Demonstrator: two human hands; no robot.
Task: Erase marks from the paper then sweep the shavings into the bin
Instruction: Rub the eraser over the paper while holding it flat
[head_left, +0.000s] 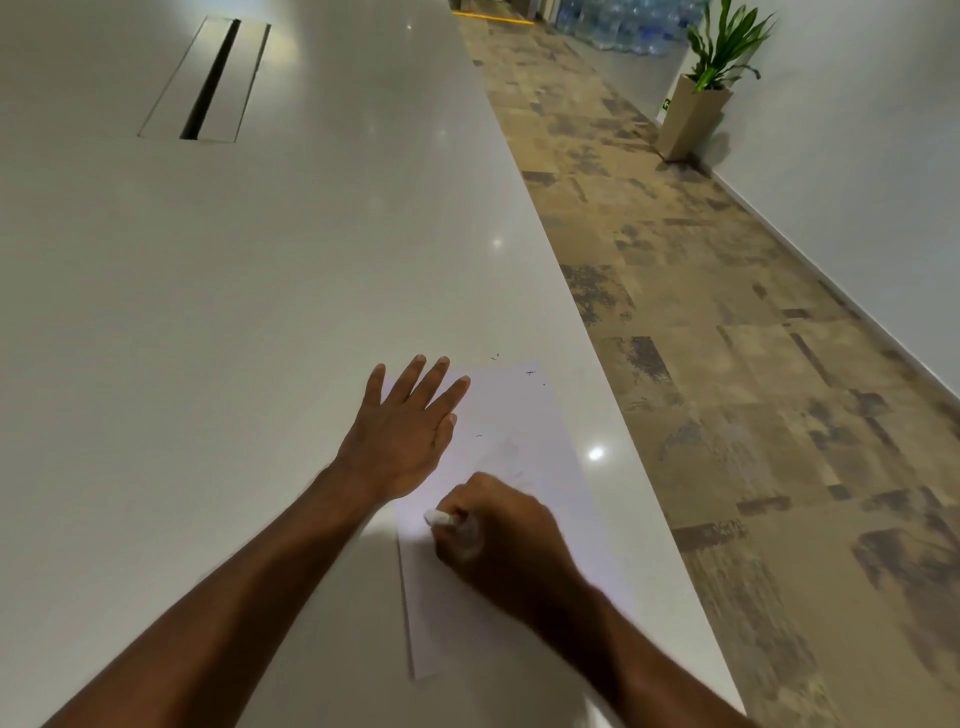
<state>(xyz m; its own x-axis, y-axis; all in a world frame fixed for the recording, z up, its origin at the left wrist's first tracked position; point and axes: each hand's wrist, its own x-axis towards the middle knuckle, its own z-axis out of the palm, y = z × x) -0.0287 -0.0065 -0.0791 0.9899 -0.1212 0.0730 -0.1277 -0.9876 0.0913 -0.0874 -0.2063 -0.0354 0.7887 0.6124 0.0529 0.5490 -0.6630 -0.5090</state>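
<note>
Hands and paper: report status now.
Left hand flat, pressing the paper. Right hand grips the eraser, rubbing. Few dark shavings at paper's far end. No bin in view; nothing obstructing.

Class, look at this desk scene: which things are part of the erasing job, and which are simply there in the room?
Part of the job:
paper
eraser, gripped by the right hand
left hand, pressing flat on the paper's edge
dark shavings

Simply there:
table
cable slot
potted plant
water bottles

Dim, soft — glare spots, edge distortion
</note>
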